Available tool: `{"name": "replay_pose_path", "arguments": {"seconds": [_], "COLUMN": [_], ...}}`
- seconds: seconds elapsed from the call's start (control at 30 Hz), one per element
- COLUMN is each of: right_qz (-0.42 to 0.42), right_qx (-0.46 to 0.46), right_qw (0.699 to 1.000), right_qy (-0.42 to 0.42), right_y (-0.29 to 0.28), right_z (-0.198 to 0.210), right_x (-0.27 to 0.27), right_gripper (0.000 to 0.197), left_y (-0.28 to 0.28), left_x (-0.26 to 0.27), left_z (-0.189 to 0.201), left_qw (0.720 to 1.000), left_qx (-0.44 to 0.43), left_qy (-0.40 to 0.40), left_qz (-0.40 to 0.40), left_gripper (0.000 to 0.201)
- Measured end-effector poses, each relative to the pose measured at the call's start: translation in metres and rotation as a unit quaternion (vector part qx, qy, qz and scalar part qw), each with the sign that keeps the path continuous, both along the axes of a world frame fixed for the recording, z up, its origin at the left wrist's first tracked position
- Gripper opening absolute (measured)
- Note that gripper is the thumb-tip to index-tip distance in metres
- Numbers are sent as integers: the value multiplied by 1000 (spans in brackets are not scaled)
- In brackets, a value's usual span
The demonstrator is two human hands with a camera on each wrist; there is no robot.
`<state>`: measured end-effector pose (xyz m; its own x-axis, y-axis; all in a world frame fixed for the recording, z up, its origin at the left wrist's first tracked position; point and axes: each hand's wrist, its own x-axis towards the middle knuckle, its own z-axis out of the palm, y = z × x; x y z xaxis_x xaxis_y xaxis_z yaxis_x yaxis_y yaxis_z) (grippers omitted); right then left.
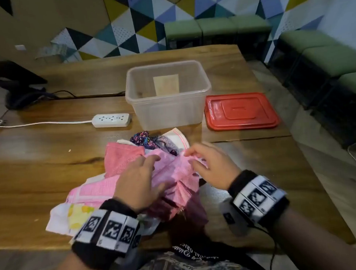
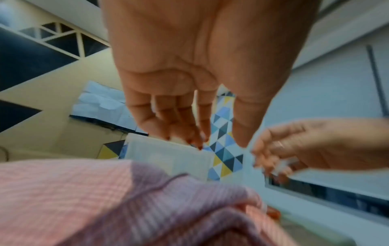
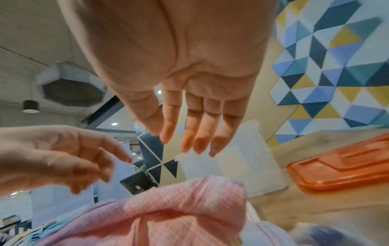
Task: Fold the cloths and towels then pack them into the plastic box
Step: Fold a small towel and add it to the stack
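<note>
A heap of cloths lies on the wooden table (image 1: 40, 174) near its front edge. On top is a pink waffle cloth (image 1: 175, 176) (image 2: 63, 199) (image 3: 189, 208), bunched up. Around it are a pink terry towel (image 1: 122, 157), a dark floral cloth (image 1: 142, 140), a white red-edged cloth (image 1: 177, 137) and a yellow-printed cloth (image 1: 74, 218). My left hand (image 1: 152, 165) (image 2: 221, 143) hovers over the pink cloth with fingers relaxed, holding nothing. My right hand (image 1: 190, 160) (image 3: 174, 141) hangs just right of it, fingers straight, also holding nothing. The clear plastic box (image 1: 169, 112) (image 3: 231, 166) stands behind the heap, open.
The red lid (image 1: 241, 111) (image 3: 341, 168) lies flat to the right of the box. A white power strip (image 1: 111, 120) with its cable sits to the left of the box. A black stand (image 1: 13, 82) is at the far left. Green stools (image 1: 335, 58) line the right.
</note>
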<state>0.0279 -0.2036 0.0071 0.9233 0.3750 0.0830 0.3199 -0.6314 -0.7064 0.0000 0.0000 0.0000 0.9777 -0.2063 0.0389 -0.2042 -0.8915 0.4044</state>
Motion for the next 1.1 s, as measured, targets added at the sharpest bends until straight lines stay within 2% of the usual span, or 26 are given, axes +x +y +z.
{"name": "replay_pose_path", "arguments": {"seconds": [0.03, 0.1, 0.13, 0.2, 0.3, 0.37, 0.43, 0.5, 0.6, 0.67, 0.8, 0.87, 0.93, 1.0, 1.07, 1.1], "right_qz": [-3, 15, 34, 89, 123, 110, 70, 29, -50, -111, -233, -288, -323, -277, -160, -110], "right_qx": [-21, -54, -76, -114, -150, -81, 22, 119, 203, 250, 265, 267, 258, 237, 184, 133], "right_qw": [1000, 998, 996, 990, 981, 991, 997, 992, 977, 961, 933, 916, 906, 930, 966, 974], "right_qy": [-5, -17, -18, -4, 15, 1, -37, -19, -34, -44, -65, -82, -87, -33, 86, 147], "right_y": [7, 18, 23, 26, 24, 16, 0, -21, -54, -71, -101, -115, -126, -129, -127, -125], "right_z": [4, 8, 11, 8, 15, 20, 32, 44, 53, 52, 43, 44, 49, 53, 54, 51], "right_x": [5, 11, 13, 15, 19, 24, 28, 35, 45, 50, 56, 59, 58, 54, 52, 52], "right_gripper": [20, 30, 35, 36, 12, 12, 10, 24, 24, 21, 25, 28, 27, 21, 15, 20], "left_y": [-4, -10, -11, -13, -11, -8, -3, 6, 21, 26, 34, 44, 50, 44, 29, 21], "left_x": [3, 7, 7, 8, 12, 16, 22, 28, 37, 43, 59, 70, 78, 85, 91, 95], "left_z": [0, 2, 5, 14, 33, 45, 52, 55, 59, 65, 80, 82, 81, 77, 72, 71], "left_qw": [998, 996, 997, 995, 966, 953, 957, 963, 974, 964, 923, 914, 898, 863, 830, 823], "left_qx": [52, 60, 33, -79, -228, -270, -260, -234, -192, -234, -352, -380, -423, -493, -548, -558], "left_qy": [45, 70, 64, 24, 15, 24, 40, 65, 76, 93, 145, 135, 112, 106, 102, 92], "left_qz": [13, 8, -7, -55, -118, -137, -126, -115, -94, -87, -58, -42, -35, -24, 10, 42], "left_gripper": [61, 51, 39, 21, 26, 27, 31, 29, 29, 36, 46, 56, 55, 38, 13, 9]}}
